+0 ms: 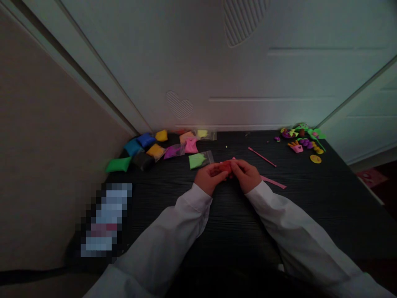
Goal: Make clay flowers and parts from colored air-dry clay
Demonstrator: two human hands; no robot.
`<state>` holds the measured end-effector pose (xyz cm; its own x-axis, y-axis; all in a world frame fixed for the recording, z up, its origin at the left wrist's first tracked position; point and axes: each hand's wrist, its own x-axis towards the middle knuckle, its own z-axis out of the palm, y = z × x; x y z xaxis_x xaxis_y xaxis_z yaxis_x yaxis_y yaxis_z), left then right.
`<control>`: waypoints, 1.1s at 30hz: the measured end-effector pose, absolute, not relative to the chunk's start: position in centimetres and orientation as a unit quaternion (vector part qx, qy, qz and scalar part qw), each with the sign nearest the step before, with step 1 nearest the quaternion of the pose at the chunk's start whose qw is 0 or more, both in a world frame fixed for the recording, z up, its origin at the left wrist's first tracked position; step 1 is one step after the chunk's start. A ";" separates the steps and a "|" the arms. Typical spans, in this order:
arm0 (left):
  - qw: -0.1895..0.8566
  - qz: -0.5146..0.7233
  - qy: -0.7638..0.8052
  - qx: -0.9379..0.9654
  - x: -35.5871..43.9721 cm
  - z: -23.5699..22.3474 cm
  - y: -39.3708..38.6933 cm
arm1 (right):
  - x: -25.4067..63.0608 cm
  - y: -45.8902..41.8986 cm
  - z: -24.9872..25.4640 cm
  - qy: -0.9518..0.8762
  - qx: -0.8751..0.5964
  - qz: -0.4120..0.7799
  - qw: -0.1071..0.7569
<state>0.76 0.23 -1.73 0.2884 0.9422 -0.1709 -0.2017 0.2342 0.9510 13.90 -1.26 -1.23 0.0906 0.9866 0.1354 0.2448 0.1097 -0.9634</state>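
Left hand point(207, 178) and right hand point(246, 176) meet above the dark table point(229, 219), their fingers drawn into a narrow grip on a small red piece point(226, 166). It sits between them, near the middle of the scene, probably pinched from both sides so that each hand can steady it against the other; the fingers hide much of its shape. Beyond the left hand lies a light green packet point(196, 160). A flat pink strip point(276, 182) extends rightward from behind the right hand, and a thin pink stick point(262, 157) lies farther off, both seemingly placed within easy reach.

More packets, including a green one point(118, 164), a blue one point(146, 140) and a purple one point(173, 151), lie along the far left, perhaps to leave working room. Small shaped pieces, among them a pink one with orange tips point(297, 147) and a yellow disc point(315, 159), are grouped at the far right, apparently to keep them from being pressed.
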 end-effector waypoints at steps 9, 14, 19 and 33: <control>0.669 0.450 0.409 0.427 0.7 -2.1 0.4 | 13.5 -0.9 -2.0 -0.470 -0.504 0.503 0.522; 0.619 0.457 0.428 0.474 0.6 -1.2 0.1 | 14.1 -1.1 -1.4 -0.568 -0.537 0.392 0.486; 0.588 0.449 0.459 0.492 0.4 -0.5 0.2 | 14.1 -1.4 -1.1 -0.586 -0.523 0.359 0.503; 0.579 0.486 0.452 0.473 0.5 -1.3 -0.3 | 13.6 -2.0 -0.3 -0.560 -0.516 0.384 0.522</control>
<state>0.48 -0.28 -1.31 0.1183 0.9910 -0.0633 -0.1357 0.0793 0.9876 13.60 -2.04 -0.26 0.0782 0.9792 0.1873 0.1769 0.1712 -0.9692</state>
